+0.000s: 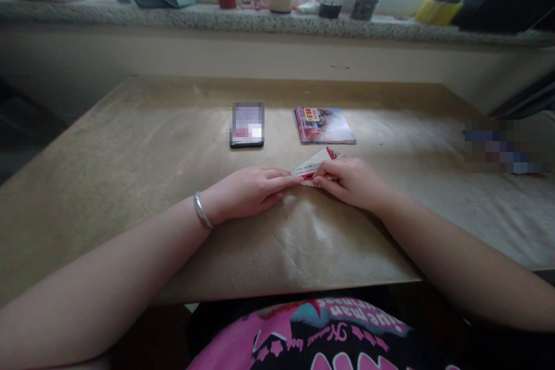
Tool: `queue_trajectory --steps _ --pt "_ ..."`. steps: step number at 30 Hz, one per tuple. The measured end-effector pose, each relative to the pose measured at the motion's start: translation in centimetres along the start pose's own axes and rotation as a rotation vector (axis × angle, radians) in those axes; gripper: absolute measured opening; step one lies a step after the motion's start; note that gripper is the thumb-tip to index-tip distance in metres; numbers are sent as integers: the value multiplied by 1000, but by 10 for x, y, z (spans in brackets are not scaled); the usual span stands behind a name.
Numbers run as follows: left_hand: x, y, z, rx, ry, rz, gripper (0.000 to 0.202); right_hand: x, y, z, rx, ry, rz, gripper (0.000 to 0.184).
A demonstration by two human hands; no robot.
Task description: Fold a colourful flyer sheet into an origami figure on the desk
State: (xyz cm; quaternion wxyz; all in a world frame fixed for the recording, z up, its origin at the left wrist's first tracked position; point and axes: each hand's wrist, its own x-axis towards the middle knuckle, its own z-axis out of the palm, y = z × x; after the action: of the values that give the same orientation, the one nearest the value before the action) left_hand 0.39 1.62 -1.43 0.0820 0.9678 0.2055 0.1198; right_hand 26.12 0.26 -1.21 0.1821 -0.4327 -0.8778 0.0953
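A small folded piece of printed paper (315,164), white with red edges, lies on the tan table (130,156) between my two hands. My left hand (247,192) rests on the table with its fingers held together, their tips pressing on the paper's left corner. A silver bangle sits on that wrist. My right hand (351,182) is curled over the paper's right side and pinches its lower edge. Part of the paper is hidden under the fingers.
A phone (247,125) lies face up beyond my hands, and a stack of colourful printed sheets (324,125) beside it. A blurred object (505,145) sits at the right. The windowsill (260,20) behind holds bottles, a red container and cases.
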Motion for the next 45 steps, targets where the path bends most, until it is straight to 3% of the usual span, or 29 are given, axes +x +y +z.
queue_trajectory --steps 11,20,23,36,41,45 --pt "-1 -2 1 -17 17 1 41 5 -1 2 235 -15 194 23" --pt "0 -2 1 -4 30 14 38 5 -8 5 -250 69 122 25" --pt "0 -2 2 10 39 18 37 8 -6 7 -233 26 79 23" --pt "-2 2 0 179 56 22 31 13 1 13 -86 -41 176 18" --pt "-1 3 0 223 87 19 29 14 0 10 -131 -77 204 17" --pt "0 3 2 218 103 33 30 15 -3 4 -350 -90 147 23"
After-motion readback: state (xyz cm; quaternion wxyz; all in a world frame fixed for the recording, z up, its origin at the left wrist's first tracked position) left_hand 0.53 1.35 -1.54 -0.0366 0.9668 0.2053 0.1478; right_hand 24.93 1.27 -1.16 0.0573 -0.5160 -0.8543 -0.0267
